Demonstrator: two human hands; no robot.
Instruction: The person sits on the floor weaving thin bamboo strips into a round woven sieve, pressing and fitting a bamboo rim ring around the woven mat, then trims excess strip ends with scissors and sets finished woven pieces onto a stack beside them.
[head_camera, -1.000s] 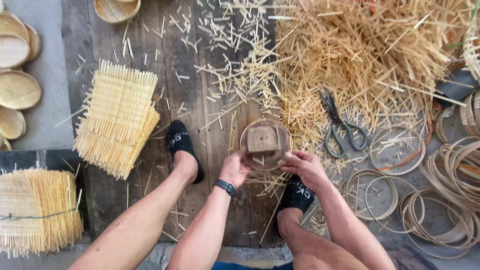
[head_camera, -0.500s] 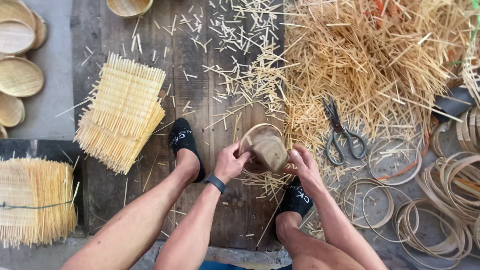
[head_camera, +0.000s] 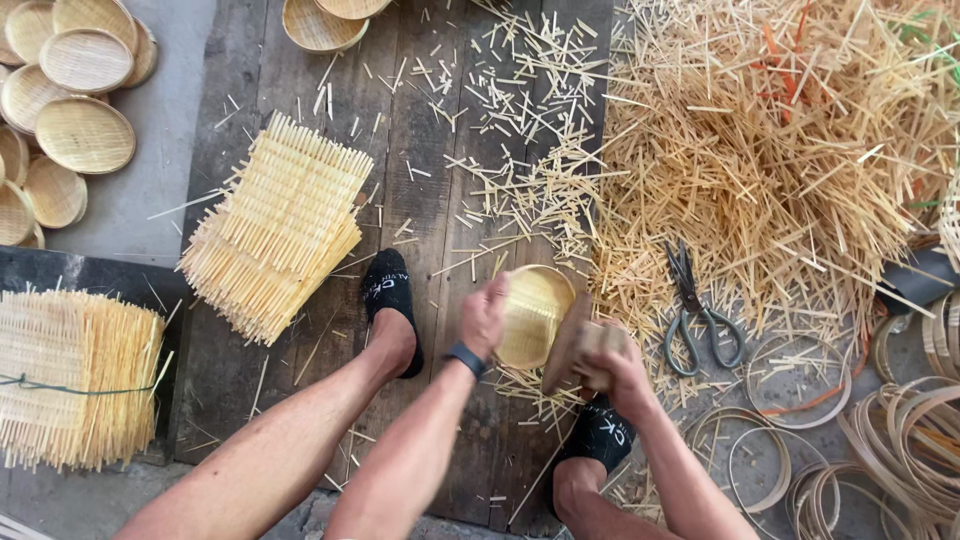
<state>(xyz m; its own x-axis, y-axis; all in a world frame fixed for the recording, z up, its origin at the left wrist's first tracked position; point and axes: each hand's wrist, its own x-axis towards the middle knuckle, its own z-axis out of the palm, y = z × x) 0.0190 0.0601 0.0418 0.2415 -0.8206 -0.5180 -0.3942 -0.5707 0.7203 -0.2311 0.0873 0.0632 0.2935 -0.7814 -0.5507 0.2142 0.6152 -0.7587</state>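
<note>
My left hand (head_camera: 486, 316) grips the rim of a small round woven bamboo basket (head_camera: 533, 314), tilted up on edge so its inside shows. My right hand (head_camera: 622, 371) holds a wooden block mould (head_camera: 580, 349) just to the right of the basket, out of it and tipped sideways. A black band sits on my left wrist. Both hands work above dark wooden planks (head_camera: 440, 130), between my two black-socked feet (head_camera: 388, 295).
Stacks of flat woven bamboo mats (head_camera: 280, 225) lie left, another tied bundle (head_camera: 75, 375) far left. Finished baskets (head_camera: 70, 110) pile at top left. Scissors (head_camera: 700, 315) rest right beside a big heap of bamboo offcuts (head_camera: 780, 150). Bamboo hoops (head_camera: 900, 440) lie at lower right.
The wooden block sat inside the basket a second ago; now my right hand has pulled it out to the right, and my left hand has tipped the basket up on edge.
</note>
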